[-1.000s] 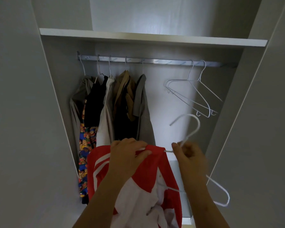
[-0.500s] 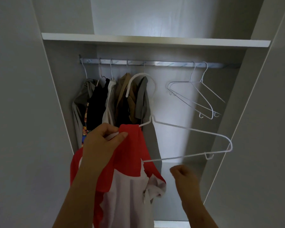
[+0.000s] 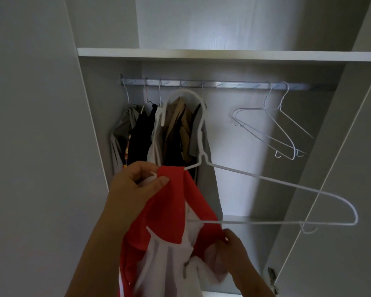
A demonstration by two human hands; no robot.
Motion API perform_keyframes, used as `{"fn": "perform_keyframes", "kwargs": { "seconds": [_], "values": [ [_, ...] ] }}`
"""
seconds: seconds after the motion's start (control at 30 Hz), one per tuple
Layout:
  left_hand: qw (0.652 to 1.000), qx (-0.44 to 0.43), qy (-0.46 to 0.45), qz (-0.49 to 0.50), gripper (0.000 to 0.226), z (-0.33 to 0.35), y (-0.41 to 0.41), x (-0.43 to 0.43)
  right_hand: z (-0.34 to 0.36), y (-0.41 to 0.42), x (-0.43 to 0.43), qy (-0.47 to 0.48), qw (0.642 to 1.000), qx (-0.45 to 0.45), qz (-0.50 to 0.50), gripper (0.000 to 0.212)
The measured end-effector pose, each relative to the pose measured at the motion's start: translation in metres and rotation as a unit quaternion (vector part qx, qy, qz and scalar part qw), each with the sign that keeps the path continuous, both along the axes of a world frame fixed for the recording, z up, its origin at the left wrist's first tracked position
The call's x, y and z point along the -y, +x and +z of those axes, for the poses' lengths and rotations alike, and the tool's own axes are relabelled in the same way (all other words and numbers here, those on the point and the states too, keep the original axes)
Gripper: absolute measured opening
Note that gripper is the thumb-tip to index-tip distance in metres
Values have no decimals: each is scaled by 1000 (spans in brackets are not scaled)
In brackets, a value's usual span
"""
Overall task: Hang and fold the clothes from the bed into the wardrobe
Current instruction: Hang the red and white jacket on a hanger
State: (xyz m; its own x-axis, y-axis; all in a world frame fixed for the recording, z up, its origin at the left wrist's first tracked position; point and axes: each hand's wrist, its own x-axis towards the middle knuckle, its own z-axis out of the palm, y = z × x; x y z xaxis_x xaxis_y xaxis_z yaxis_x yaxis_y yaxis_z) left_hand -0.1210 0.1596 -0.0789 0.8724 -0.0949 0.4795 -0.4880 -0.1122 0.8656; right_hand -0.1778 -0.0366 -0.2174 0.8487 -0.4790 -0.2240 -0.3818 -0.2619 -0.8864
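My left hand (image 3: pixel 135 185) gripped the red and white shirt (image 3: pixel 171 200) over the left end of the white hanger (image 3: pixel 266 179), whose hook was just below the wardrobe rail (image 3: pixel 223 84). My right hand (image 3: pixel 238 251) pinched the shirt lower down. Hung clothes (image 3: pixel 176 129) were behind, on the left.

I note the rail (image 3: pixel 223 84) carrying clothes (image 3: pixel 169 133) at left and two bare hangers (image 3: pixel 279 129) at right, under a shelf (image 3: pixel 223 55).
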Motion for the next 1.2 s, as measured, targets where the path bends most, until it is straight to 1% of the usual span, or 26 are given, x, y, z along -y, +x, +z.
{"fn": "perform_keyframes", "kwargs": {
  "seconds": [0.07,0.1,0.17,0.23,0.33,0.4,0.43,0.47,0.5,0.57,0.63,0.73,0.77,0.87,0.9,0.97,1.0,1.07,1.13,1.2],
  "values": [
    [1000,-3,26,-11,30,-8,6,-8,3,-2,11,112,989,52,-78,17],
    [999,-4,40,-20,36,-14,8,-12,6,-3,18,180,974,74,-113,18],
    [997,-8,66,-25,43,-24,13,-21,17,-9,29,334,925,111,-143,20],
    [997,-16,72,-20,43,-33,18,-29,33,-17,39,445,876,132,-129,19],
    [997,-54,60,-9,42,-45,23,-35,55,-28,47,519,832,176,-87,18],
    [996,-71,52,-7,41,-50,25,-36,63,-34,51,550,805,211,-72,17],
    [996,-77,52,-10,39,-51,25,-36,64,-35,53,561,793,227,-71,30],
    [995,-84,54,-15,37,-53,25,-35,66,-35,55,565,789,231,-75,44],
    [994,-93,55,-24,35,-54,26,-33,66,-33,57,559,794,228,-80,50],
    [990,-123,46,-50,35,-57,26,-26,69,-29,58,517,824,211,-99,43],
    [985,-149,26,-78,40,-57,25,-12,67,-22,58,472,851,191,-125,41],
    [980,-177,-4,-89,49,-52,23,8,65,-16,55,447,867,170,-142,39],
    [981,-173,-6,-90,46,-50,24,14,64,-16,54,444,869,165,-140,40],
    [989,-138,3,-59,21,-49,16,22,65,-18,55,439,878,143,-125,40],
    [991,-129,3,-34,21,-49,15,22,65,-20,57,437,882,130,-117,38],
    [994,-107,-1,9,37,-50,15,19,67,-25,59,427,892,117,-92,39],
    [995,-96,-2,23,39,-48,15,18,67,-28,61,427,893,119,-82,41],
    [996,-84,13,38,36,-46,17,14,65,-32,67,452,880,126,-77,52],
    [995,-69,41,51,33,-48,21,9,62,-35,74,478,865,127,-86,68],
    [994,-41,80,57,28,-50,24,4,61,-34,79,486,861,114,-95,77]
  ]
}}
